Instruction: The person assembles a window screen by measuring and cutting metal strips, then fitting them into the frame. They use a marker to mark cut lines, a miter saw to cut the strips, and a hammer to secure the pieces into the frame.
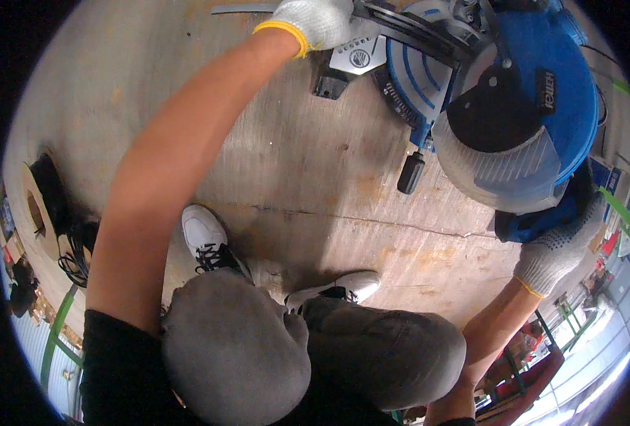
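Observation:
A blue miter saw point(574, 92) with a clear blade guard point(499, 174) stands on the concrete floor in front of me. My right hand point(560, 245), in a white knit glove with dotted grip, is closed around the saw's dark handle point(531, 224) at the right. At the top, my left hand point(318, 21), in a white glove with a yellow cuff, rests by the saw's left fence. A thin grey strip point(240, 9) runs out leftward from under it, and the hand appears closed on that strip. The left fingertips are partly hidden at the picture's edge. A black knob point(411, 172) sticks out at the saw's front.
My bent knees point(237, 348) and white shoes point(205, 231) are close below the saw. A large spool of black cable point(41, 199) stands at the left. Green-framed racks point(623, 213) and assorted goods line the right side. A crack point(371, 219) crosses the floor.

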`<state>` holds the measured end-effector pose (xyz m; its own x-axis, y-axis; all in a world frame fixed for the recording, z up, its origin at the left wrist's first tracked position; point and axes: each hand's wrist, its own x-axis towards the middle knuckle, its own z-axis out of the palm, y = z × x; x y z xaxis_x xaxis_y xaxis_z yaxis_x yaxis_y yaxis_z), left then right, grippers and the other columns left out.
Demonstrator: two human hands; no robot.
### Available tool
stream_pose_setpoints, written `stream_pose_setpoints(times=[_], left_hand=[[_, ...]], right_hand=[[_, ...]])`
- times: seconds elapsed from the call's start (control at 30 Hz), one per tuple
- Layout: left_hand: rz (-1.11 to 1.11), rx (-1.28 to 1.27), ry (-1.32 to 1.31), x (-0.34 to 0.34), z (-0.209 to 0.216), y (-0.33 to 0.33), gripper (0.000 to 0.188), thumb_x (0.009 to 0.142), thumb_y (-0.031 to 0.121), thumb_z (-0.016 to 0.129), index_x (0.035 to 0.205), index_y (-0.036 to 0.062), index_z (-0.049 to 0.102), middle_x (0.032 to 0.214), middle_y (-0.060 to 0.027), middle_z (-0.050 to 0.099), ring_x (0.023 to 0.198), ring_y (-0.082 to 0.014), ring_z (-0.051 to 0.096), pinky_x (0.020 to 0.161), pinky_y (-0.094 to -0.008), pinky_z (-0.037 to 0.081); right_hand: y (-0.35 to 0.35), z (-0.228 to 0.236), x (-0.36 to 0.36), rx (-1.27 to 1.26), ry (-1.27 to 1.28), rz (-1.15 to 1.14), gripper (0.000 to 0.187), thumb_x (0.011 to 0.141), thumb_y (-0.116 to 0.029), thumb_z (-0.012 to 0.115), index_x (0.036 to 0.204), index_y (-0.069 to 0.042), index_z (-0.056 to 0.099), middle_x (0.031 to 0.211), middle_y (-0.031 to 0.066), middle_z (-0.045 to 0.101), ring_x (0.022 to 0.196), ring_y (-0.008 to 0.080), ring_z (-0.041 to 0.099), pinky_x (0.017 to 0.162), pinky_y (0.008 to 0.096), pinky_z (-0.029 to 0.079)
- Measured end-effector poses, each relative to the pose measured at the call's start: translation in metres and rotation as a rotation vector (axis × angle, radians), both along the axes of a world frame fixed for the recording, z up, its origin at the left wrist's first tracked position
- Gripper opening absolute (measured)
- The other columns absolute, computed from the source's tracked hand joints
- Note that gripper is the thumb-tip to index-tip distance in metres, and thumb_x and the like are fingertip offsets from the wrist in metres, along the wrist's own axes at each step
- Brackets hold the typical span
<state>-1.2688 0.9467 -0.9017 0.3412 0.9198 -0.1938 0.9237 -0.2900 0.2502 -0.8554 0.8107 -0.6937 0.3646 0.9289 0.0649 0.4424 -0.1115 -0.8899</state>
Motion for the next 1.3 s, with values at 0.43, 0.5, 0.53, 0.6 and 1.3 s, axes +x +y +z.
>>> stream_pose_setpoints(times=[0.43, 0.5, 0.53, 0.6, 1.3], left_hand=[[0.175, -0.118, 0.013, 0.007, 0.021, -0.005, 0.045, 0.104, 0.048, 0.070, 0.101, 0.0081, 0.090, 0.108, -0.0237, 0.085, 0.106, -0.0437, 0.082, 0.097, -0.0544, 0.065], [0.144, -0.122, 0.026, 0.009, 0.024, -0.004, 0.048, 0.105, 0.051, 0.068, 0.103, 0.0080, 0.090, 0.110, -0.0239, 0.085, 0.108, -0.0434, 0.082, 0.098, -0.0540, 0.065], [0.129, -0.125, 0.032, 0.010, 0.026, -0.004, 0.050, 0.106, 0.053, 0.068, 0.103, 0.0079, 0.090, 0.110, -0.0240, 0.085, 0.108, -0.0433, 0.082, 0.098, -0.0538, 0.065], [0.168, -0.167, 0.019, 0.011, 0.029, -0.003, 0.053, 0.107, 0.055, 0.066, 0.105, 0.0082, 0.091, 0.111, -0.0243, 0.085, 0.110, -0.0430, 0.082, 0.099, -0.0531, 0.065], [0.242, -0.225, -0.032, 0.012, 0.045, -0.002, 0.059, 0.104, 0.063, 0.071, 0.114, 0.0074, 0.089, 0.118, -0.0261, 0.083, 0.119, -0.0425, 0.080, 0.103, -0.0512, 0.063]], right_hand=[[-0.010, -0.010, 0.017, 0.083, -0.550, 0.148, 0.059, 0.120, -0.035, 0.048, 0.166, -0.001, 0.059, 0.163, 0.0190, 0.067, 0.151, 0.0342, 0.062, 0.133, 0.0482, 0.043], [-0.010, -0.008, 0.014, 0.133, -0.652, 0.168, 0.054, 0.116, -0.024, 0.055, 0.162, 0.003, 0.061, 0.158, 0.0205, 0.071, 0.144, 0.0327, 0.067, 0.129, 0.0453, 0.047], [-0.010, -0.008, 0.012, 0.143, -0.703, 0.172, 0.055, 0.115, -0.025, 0.056, 0.162, 0.003, 0.061, 0.157, 0.0207, 0.071, 0.144, 0.0329, 0.067, 0.129, 0.0455, 0.047], [-0.010, -0.009, 0.009, 0.137, -0.634, 0.170, 0.058, 0.114, -0.027, 0.056, 0.162, 0.004, 0.062, 0.157, 0.0212, 0.071, 0.145, 0.0335, 0.066, 0.129, 0.0461, 0.047], [-0.017, -0.024, 0.004, 0.074, -0.413, 0.150, 0.070, 0.125, -0.056, 0.038, 0.171, -0.006, 0.057, 0.170, 0.0161, 0.064, 0.160, 0.0344, 0.057, 0.140, 0.0518, 0.037]])
